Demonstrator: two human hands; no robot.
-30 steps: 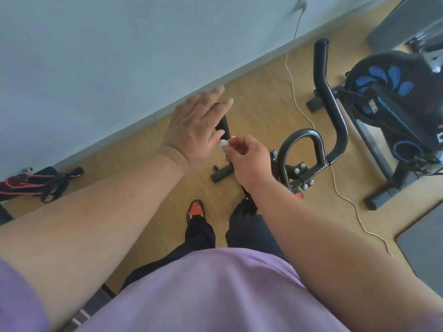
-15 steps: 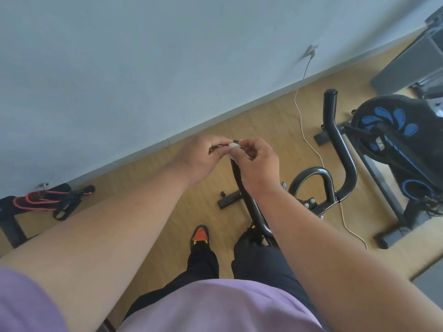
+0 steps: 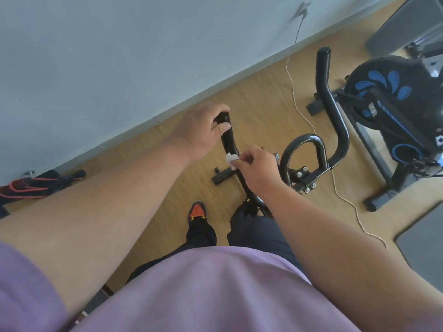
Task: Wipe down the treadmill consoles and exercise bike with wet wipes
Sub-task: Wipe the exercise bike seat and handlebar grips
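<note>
I stand over the black exercise bike [image 3: 303,152], looking down at its handlebars. My left hand [image 3: 200,133] grips the tip of the left handlebar [image 3: 227,140], thumb across the black foam. Lower on that same bar, my right hand [image 3: 255,167] pinches a small white wet wipe [image 3: 231,160] and holds it against the bar. The right handlebar [image 3: 329,97] rises free at the right, and the looped centre grip sits between the two bars.
A second bike with a black and blue flywheel cover [image 3: 393,92] stands at right. A white cable [image 3: 299,109] trails from the wall across the wooden floor. Grey mats [image 3: 422,245] lie at right. Red and black straps [image 3: 31,185] lie by the wall at left.
My hands, together at the handlebar tip half a second ago, have separated: the left now grips the tip, and the right has slid the wipe down the bar.
</note>
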